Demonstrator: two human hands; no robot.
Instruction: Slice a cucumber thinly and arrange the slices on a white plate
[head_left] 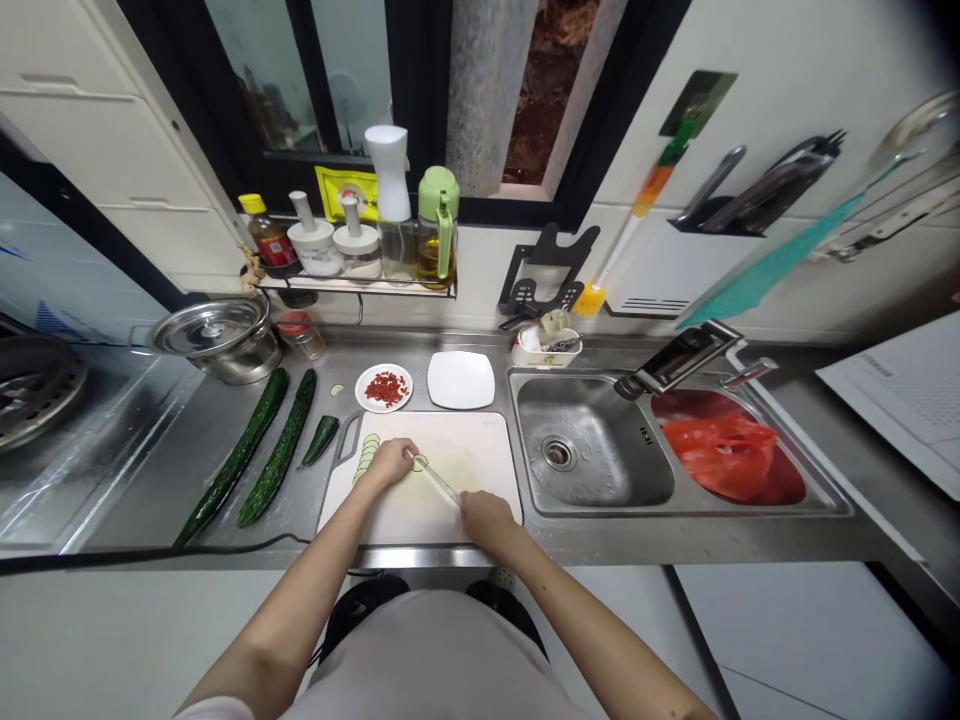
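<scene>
My right hand (489, 518) is wrapped round the handle of a small knife (441, 483), whose blade points up and left over the white cutting board (480, 450). The blade's tip meets a thin round cucumber slice (419, 464). At that slice's left edge my left hand (394, 462) has its fingertips pinched together on it. A row of overlapping cucumber slices (367, 455) lies on the board just left of my left hand, partly hidden by it. Whole cucumbers (277, 450) and a short cut cucumber piece (321, 440) lie left of the board.
Behind the board are a plate of red bits (384, 388) and a bare square white plate (460, 380). A steel pot (217, 340) stands back left. To the right are the sink (592, 440) and a red plastic bag (724, 455). A black cord (225, 548) runs along the front edge.
</scene>
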